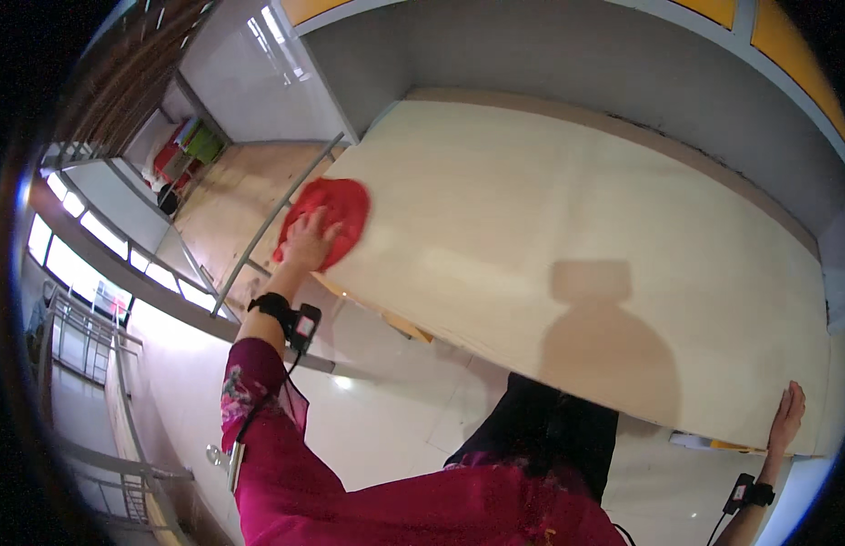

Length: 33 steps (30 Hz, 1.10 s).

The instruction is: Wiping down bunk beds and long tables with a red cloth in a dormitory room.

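Note:
At the left end of a pale cream board, a bunched red cloth lies by the metal rail. My left hand presses down on this cloth from above, its fingers spread over it; the palm side is hidden. Far to the right, my right hand rests at the board's near corner, fingers stretched out and nothing seen in them. Each wrist wears a black strap with a small device.
A grey metal rail runs along the board's left end. Grey panels wall in the far side. Beyond the rail lies a brown wooden surface. Below the near edge is a shiny tiled floor. Bunk frames stand at left.

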Motion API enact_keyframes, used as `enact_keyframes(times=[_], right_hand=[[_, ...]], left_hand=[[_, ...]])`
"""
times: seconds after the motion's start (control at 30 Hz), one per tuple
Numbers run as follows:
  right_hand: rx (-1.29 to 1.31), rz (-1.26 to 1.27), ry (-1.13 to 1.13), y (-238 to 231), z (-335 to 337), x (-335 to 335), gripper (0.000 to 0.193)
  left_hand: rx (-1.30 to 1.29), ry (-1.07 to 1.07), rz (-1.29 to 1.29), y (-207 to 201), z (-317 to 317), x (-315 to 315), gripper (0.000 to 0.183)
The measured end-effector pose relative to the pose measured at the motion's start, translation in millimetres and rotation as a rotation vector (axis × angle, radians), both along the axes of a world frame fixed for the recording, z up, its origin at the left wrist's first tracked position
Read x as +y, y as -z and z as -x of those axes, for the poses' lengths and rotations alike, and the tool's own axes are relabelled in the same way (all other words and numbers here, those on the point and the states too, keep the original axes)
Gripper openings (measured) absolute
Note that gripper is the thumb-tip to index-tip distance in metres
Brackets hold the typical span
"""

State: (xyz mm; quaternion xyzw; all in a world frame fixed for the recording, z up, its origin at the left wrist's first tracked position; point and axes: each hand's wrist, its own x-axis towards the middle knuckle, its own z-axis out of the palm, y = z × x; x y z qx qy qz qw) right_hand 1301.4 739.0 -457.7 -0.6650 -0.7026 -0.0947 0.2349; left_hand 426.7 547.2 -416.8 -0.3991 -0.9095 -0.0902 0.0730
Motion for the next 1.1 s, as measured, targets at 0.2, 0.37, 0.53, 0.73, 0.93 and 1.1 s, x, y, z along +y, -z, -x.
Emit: enact_keyframes(times=[0.2, 0.37, 0.53, 0.73, 0.93, 1.1], right_hand=[[0.011, 0.056, 0.098, -11, 20, -11, 0.028], [-0.009, 0.087, 0.100, -19, 26, -17, 0.028], [-0.020, 0.116, 0.129, -24, 41, -15, 0.027], [0.063, 0.038, -0.005, -5, 13, -12, 0.028], [-0.016, 0.047, -0.005, -1, 2, -3, 0.029], [-0.030, 0.046, -0.025, 8, -8, 6, 0.029]], left_hand=[[-0.183, -0.524, 0.135, -10, 17, 82, 0.068], [-0.212, -0.496, 0.086, -19, -42, 185, 0.068], [-0.185, -0.501, 0.098, -22, -64, 213, 0.067], [0.044, -0.247, 0.049, -17, -63, 181, 0.054], [0.011, -0.034, -0.110, -19, -56, 112, 0.047], [0.059, 0.104, -0.282, -83, -50, 64, 0.043]])
